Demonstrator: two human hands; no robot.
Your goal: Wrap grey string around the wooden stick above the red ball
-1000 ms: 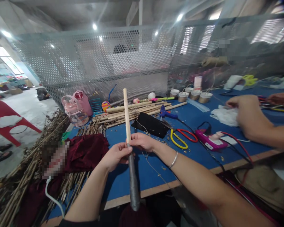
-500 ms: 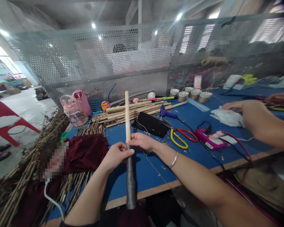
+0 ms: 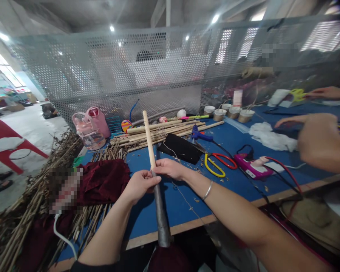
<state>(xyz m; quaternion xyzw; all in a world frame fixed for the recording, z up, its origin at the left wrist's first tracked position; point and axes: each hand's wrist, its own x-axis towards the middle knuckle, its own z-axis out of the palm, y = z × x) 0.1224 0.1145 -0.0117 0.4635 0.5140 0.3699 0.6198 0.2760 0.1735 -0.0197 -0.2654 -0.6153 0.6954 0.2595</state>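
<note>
A pale wooden stick [image 3: 149, 139] rises in front of me, its top leaning left. Its lower part is covered in a dark grey sleeve or wrap [image 3: 162, 219] that widens towards my lap. My left hand [image 3: 141, 184] closes round the stick where wood meets grey, thumb across the front. Right beside it, my right hand [image 3: 168, 168] pinches the stick just above, fingertips at the grey edge. At the bottom, the grey part meets a dark red cloth-like thing [image 3: 170, 258]. Black fabric [image 3: 179, 148] lies beyond my right hand, by scissors [image 3: 214, 165] with yellow and red handles.
Wooden sticks [image 3: 170, 130] lie at the back, near a blue glue gun [image 3: 201, 134]. Dark red cloth [image 3: 104, 181] and dry stalks [image 3: 19, 223] are at left. A pink power strip [image 3: 255, 168] with cords sits at right, near a co-worker's arm [image 3: 323, 139].
The stick's top has swung left and its lower end right, while both hands keep hold. The co-worker's hand has come off the white bundle.
</note>
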